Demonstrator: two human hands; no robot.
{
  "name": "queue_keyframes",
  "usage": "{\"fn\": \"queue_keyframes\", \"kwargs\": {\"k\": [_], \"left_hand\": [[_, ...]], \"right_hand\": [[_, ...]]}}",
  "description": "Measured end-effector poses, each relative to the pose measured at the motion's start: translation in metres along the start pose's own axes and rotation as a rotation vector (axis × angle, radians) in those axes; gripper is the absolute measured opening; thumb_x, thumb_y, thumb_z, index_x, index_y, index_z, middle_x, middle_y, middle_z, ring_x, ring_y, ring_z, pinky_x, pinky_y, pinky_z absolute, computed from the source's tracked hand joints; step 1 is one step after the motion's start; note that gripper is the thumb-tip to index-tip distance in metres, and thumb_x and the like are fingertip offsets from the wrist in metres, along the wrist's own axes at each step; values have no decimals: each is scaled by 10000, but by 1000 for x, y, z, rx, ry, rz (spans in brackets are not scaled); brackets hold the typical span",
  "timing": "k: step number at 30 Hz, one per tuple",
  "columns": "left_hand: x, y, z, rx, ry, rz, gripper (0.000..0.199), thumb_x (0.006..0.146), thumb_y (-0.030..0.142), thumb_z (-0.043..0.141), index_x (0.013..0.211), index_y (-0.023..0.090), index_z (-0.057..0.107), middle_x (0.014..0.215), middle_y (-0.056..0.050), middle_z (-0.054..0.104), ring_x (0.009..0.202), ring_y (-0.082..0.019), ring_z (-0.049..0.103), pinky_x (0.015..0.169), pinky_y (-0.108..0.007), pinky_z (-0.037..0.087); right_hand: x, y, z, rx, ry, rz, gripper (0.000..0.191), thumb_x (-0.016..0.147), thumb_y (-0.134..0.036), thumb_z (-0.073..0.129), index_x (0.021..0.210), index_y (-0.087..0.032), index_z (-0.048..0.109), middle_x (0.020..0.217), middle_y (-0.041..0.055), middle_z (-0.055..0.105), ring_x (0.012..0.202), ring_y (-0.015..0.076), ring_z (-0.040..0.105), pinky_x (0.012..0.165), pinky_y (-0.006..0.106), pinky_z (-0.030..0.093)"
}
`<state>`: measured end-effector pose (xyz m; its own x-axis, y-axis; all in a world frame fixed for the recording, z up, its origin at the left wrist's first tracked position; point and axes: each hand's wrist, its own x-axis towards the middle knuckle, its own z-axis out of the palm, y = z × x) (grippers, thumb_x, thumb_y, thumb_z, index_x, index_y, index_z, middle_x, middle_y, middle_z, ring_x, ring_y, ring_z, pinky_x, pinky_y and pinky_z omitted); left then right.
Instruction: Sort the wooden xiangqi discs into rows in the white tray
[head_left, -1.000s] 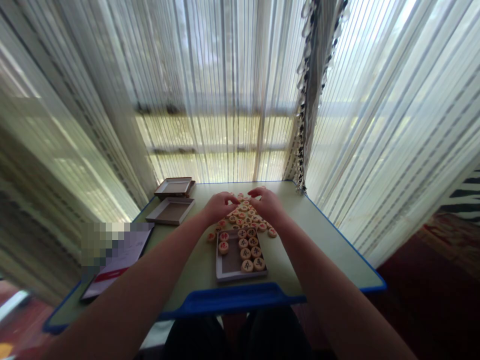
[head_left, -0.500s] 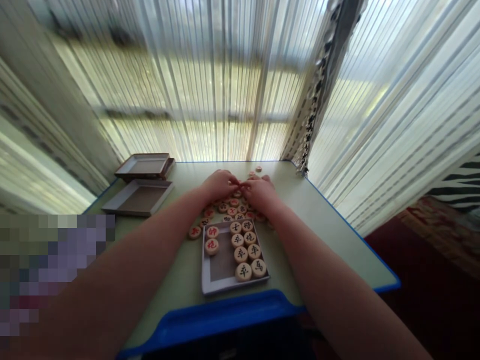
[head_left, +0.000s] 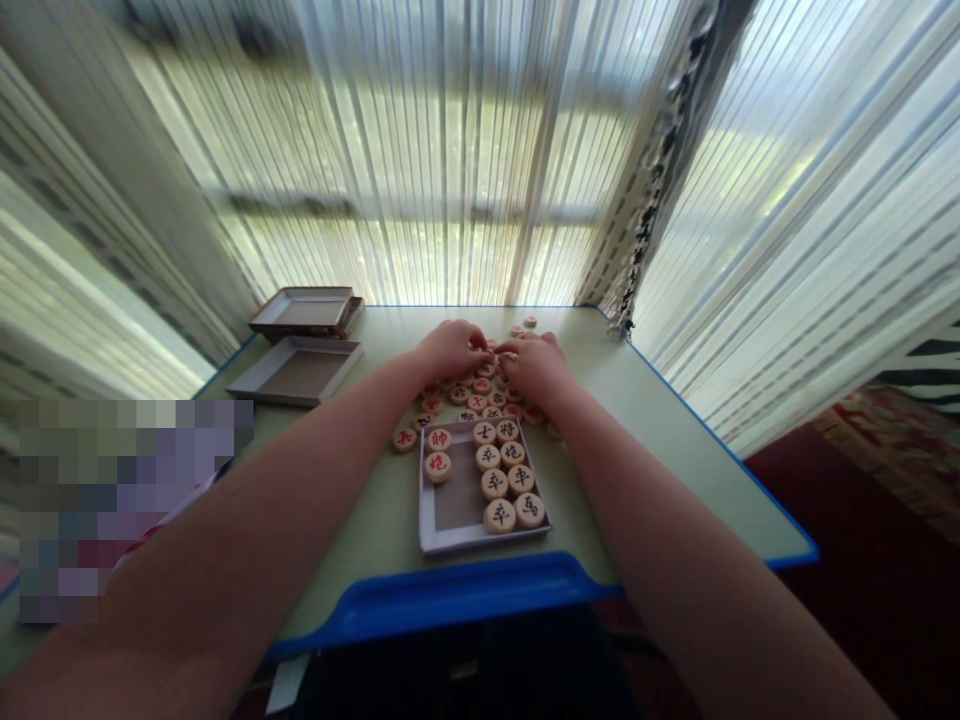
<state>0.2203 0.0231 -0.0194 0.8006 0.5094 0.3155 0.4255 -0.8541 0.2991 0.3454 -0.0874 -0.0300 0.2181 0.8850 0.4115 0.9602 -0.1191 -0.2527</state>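
Observation:
My left hand [head_left: 452, 350] reaches to the far side of a loose heap of Chinese chess pieces [head_left: 478, 402], its fingers curled in a pinch at a piece [head_left: 490, 348]. Close beside it is my right hand [head_left: 536, 362], fingers bent together over the heap; what they hold, if anything, is hidden. Nearer to me lies a shallow box tray [head_left: 425, 530]. A double column of black-marked pieces [head_left: 496, 484] fills its right side, while two red-marked pieces [head_left: 438, 466] sit at its upper left. Both hands cover part of the heap.
An open shallow tray [head_left: 300, 372] rests at the table's left, with stacked box parts [head_left: 301, 310] behind it. Two pieces [head_left: 530, 321] lie beyond my right hand. The table [head_left: 675, 490] has a blue edge, with sheer curtains [head_left: 420, 180] behind it.
The camera view has shifted, so the table appears slightly higher and further right. My fingertips have drawn slightly apart over the heap. The pieces in the tray keep their places.

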Motion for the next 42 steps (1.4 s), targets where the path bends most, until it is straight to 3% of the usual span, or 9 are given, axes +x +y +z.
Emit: {"fn": "queue_keyframes", "kwargs": {"k": [7,10,16,24,34,40,42], "left_hand": [[-1,1,-2,-310,136,-122,385,655,439,602,847,108,637,777,-77,655,659,-139,566,631,-263,433],[-1,2,-2,-482,125,-139,408,644,430,622,865,87,636,750,-87,657,614,-121,563,592,-254,435],[-4,6,-6,-669,97,-120,335,626,392,652,790,100,666,735,-80,660,647,-120,565,617,-264,442],[-25,17,-12,-861,108,-146,332,605,340,683,838,105,669,805,-72,673,744,-134,586,706,-282,450],[-79,59,-44,-937,101,-106,327,610,321,679,855,104,675,837,-84,679,788,-150,601,753,-302,458],[-129,72,-50,-942,88,-130,378,594,356,686,884,114,673,854,-81,682,814,-178,607,745,-305,467],[-146,75,-48,-877,165,-143,372,602,374,677,862,108,677,835,-82,683,792,-179,609,724,-297,470]], "right_hand": [[2,0,-7,168,126,9,272,747,-287,530,980,-203,645,859,52,644,843,197,538,826,340,383],[2,-1,-8,213,157,-5,298,745,-289,540,1015,-194,622,841,49,647,774,178,548,767,318,412],[1,-5,-10,217,152,-43,249,780,-323,498,914,-193,663,830,49,665,751,174,576,719,301,429],[-6,-12,-18,347,144,-87,222,746,-294,531,887,-194,669,793,28,677,689,153,595,673,280,447],[-44,-33,-48,525,90,-125,313,708,-400,564,874,-151,656,784,52,665,625,128,559,586,252,452],[-88,-58,-60,502,59,-150,277,709,-398,562,845,-173,652,779,38,661,624,133,561,578,255,443],[-106,-68,-61,445,114,-169,233,711,-353,562,848,-186,650,795,30,658,651,143,560,635,275,445]]}}
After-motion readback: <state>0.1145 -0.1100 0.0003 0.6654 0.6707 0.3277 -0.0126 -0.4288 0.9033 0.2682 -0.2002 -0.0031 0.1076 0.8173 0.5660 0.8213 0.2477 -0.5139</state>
